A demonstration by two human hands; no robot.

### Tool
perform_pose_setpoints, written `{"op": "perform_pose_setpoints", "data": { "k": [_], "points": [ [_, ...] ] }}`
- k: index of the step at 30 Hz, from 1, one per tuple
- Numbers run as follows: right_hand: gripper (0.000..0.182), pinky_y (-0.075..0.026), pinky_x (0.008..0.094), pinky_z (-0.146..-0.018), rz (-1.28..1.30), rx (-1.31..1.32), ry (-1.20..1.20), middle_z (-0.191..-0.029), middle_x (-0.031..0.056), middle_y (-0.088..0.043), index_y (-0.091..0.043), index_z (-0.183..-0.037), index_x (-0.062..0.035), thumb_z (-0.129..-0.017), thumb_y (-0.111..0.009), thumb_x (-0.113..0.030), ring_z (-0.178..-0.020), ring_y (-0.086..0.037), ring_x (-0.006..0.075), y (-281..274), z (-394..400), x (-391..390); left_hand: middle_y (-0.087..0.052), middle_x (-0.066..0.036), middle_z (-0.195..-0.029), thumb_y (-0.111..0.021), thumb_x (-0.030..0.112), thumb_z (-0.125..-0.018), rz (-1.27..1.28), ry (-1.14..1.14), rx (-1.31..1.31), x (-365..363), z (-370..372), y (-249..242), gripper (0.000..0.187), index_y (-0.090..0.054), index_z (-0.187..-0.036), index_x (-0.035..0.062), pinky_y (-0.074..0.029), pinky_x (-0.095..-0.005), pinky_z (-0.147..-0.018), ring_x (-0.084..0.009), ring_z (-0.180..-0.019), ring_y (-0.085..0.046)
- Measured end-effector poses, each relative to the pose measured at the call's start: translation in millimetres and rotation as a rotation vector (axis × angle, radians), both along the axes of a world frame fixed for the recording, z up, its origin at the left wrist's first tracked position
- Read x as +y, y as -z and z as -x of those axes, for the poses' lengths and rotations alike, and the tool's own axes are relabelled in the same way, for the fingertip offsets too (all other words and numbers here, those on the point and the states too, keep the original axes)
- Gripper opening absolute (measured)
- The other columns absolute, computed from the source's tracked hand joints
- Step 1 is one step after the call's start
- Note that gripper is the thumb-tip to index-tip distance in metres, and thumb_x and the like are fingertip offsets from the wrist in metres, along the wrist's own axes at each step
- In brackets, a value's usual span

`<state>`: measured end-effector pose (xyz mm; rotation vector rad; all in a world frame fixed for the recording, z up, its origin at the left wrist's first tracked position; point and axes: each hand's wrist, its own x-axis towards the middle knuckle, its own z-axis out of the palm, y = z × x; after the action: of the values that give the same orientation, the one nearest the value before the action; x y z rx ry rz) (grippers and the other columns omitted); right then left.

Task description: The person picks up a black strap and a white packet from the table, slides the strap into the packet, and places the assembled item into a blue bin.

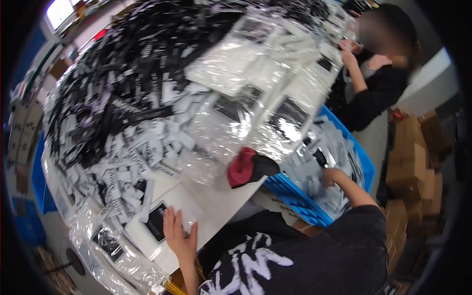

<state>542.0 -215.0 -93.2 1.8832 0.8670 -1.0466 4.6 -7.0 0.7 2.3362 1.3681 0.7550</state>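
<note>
My left hand [180, 238] lies flat on the table's near edge, fingers stretched out. Its fingertips touch a flat white piece [140, 230] with a black printed panel [157, 222], beside a clear bag [189, 209]. My right hand [334, 177] is down in a blue crate [300, 202] to the right, over clear-bagged packages [339, 142]. Its fingers are blurred and partly hidden, so whether they grip a package cannot be made out. A red and black cloth item [246, 167] lies crumpled at the table edge between my hands.
A large heap of black strips [123, 88] and white printed strips [130, 162] covers the table. Stacked clear bags [231, 59] lie across its right side. Another person [378, 73] stands at far right. Cardboard boxes [405, 167] are piled behind the crate.
</note>
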Motion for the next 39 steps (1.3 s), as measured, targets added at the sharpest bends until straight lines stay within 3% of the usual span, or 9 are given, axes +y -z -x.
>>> {"op": "perform_pose_setpoints", "data": {
  "k": [4, 6, 10, 16, 19, 22, 27, 36, 39],
  "points": [
    [0.039, -0.052, 0.0395, -0.072, 0.043, -0.191, -0.135, -0.094, 0.0095, -0.070, -0.072, -0.096, -0.0143, -0.064, -0.078, -0.035, -0.085, -0.068, 0.0255, -111.7, 49.8, 77.5, -0.050, -0.017, -0.133, -0.075, 0.018, -0.071, -0.003, -0.020, -0.035, 1.5, -0.5, -2.1, 0.054, -0.057, -0.120, 0.0032, -0.034, -0.0468, -0.103, -0.0357, -0.125, -0.045],
    [0.041, -0.052, 0.0359, -0.070, -0.042, 0.110, -0.341, -0.094, 0.0107, -0.069, -0.070, -0.100, -0.0110, -0.069, -0.076, -0.037, -0.082, -0.068, 0.0247, -179.8, 94.0, 129.3, -0.050, -0.016, -0.133, -0.076, 0.019, -0.071, 0.012, -0.021, -0.072, 0.9, 0.2, -1.9, 0.054, -0.057, -0.119, 0.0032, -0.035, -0.0466, -0.102, -0.0352, -0.124, -0.046],
    [0.022, -0.050, 0.0382, -0.066, -0.887, 1.001, -0.306, -0.086, 0.0136, -0.067, -0.067, -0.098, -0.0037, -0.084, -0.064, -0.021, -0.072, -0.065, 0.0280, -263.1, 184.5, 208.5, -0.053, -0.015, -0.130, -0.076, 0.018, -0.069, 0.011, -0.021, -0.081, 1.5, 2.2, -3.7, 0.054, -0.058, -0.118, 0.0034, -0.037, -0.0451, -0.101, -0.0331, -0.123, -0.048],
    [0.028, -0.049, 0.0358, -0.083, -1.752, 0.862, -0.747, -0.100, 0.0139, -0.063, -0.062, -0.102, -0.0001, -0.078, -0.068, -0.011, -0.094, -0.060, 0.0307, -244.5, 294.7, 366.4, -0.055, -0.014, -0.128, -0.077, 0.015, -0.065, -0.002, -0.031, -0.105, 2.1, 4.2, -6.6, 0.056, -0.059, -0.118, 0.0040, -0.040, -0.0430, -0.099, -0.0320, -0.120, -0.051],
    [0.042, -0.046, 0.0384, -0.085, -1.587, 0.405, -0.985, -0.100, 0.0149, -0.056, -0.056, -0.109, 0.0003, -0.071, -0.069, -0.010, -0.098, -0.054, 0.0315, -209.9, 314.4, 414.7, -0.056, -0.013, -0.127, -0.078, 0.014, -0.063, -0.016, -0.032, -0.114, 2.3, 5.4, -7.1, 0.058, -0.060, -0.117, 0.0044, -0.041, -0.0409, -0.098, -0.0309, -0.121, -0.051],
    [0.053, -0.045, 0.0398, -0.086, -1.553, 0.355, -0.869, -0.099, 0.0159, -0.052, -0.049, -0.115, 0.0013, -0.067, -0.069, -0.009, -0.100, -0.051, 0.0309, -206.2, 319.3, 417.7, -0.056, -0.013, -0.127, -0.079, 0.014, -0.063, -0.015, -0.033, -0.133, 2.6, 6.7, -6.5, 0.058, -0.060, -0.117, 0.0046, -0.041, -0.0410, -0.098, -0.0304, -0.121, -0.051],
    [0.045, -0.052, 0.0400, -0.067, -1.394, 0.159, -0.824, -0.084, 0.0188, -0.059, -0.045, -0.106, 0.0058, -0.068, -0.065, -0.006, -0.076, -0.063, 0.0345, -207.5, 328.0, 418.8, -0.056, -0.013, -0.127, -0.079, 0.016, -0.065, -0.027, -0.043, -0.136, 5.5, 6.2, -5.8, 0.057, -0.060, -0.118, 0.0046, -0.041, -0.0414, -0.098, -0.0300, -0.121, -0.050],
    [0.029, -0.048, 0.0468, -0.068, -1.323, 0.510, -0.709, -0.078, 0.0227, -0.060, -0.045, -0.094, 0.0024, -0.073, -0.061, -0.010, -0.076, -0.060, 0.0407, -203.8, 303.8, 403.7, -0.055, -0.013, -0.128, -0.078, 0.017, -0.066, -0.010, -0.040, -0.134, 4.7, 6.2, -7.2, 0.058, -0.059, -0.119, 0.0050, -0.040, -0.0417, -0.099, -0.0307, -0.122, -0.049],
    [0.025, -0.046, 0.0474, -0.067, -1.388, 0.350, -0.727, -0.077, 0.0227, -0.061, -0.048, -0.097, 0.0021, -0.077, -0.059, -0.010, -0.075, -0.059, 0.0427, -204.9, 297.7, 375.2, -0.055, -0.013, -0.128, -0.077, 0.018, -0.067, 0.000, -0.039, -0.127, 4.1, 7.5, -8.1, 0.057, -0.059, -0.120, 0.0044, -0.039, -0.0419, -0.099, -0.0309, -0.122, -0.049]
  ]
}}
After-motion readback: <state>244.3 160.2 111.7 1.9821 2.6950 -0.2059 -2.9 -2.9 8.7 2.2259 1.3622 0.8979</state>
